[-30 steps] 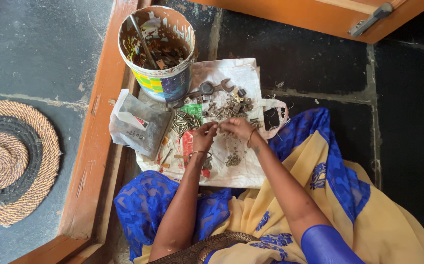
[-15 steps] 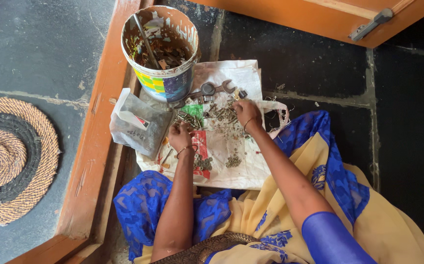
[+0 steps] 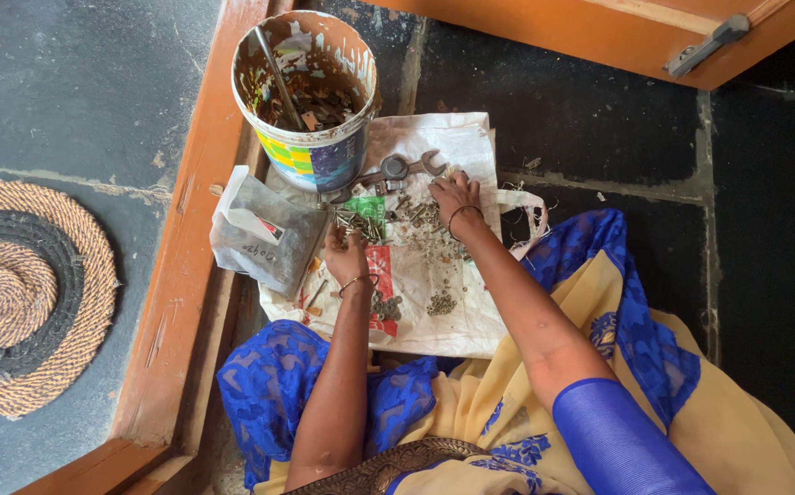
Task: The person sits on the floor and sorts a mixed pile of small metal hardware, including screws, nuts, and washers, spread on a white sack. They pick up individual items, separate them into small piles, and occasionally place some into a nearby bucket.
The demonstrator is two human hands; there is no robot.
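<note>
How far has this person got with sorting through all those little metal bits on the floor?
A few small piles already sit apart on the white bag, so some sorting looks done. In hand: the left hand is at a cluster of nails, and the right hand rests on mixed hardware near the spanners. Left: much of the scattered hardware looks unsorted, and the paint bucket holds more pieces.

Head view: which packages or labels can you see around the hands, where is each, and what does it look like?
Paint bucket: top centre, round, white and paint-smeared, with a yellow, green and blue label band.
Plastic pouch: beside the left hand, clear grey, holding a white card with a red mark.
White printed bag: spread flat under the metal bits, with red and green print patches; the right hand rests on it.
</note>
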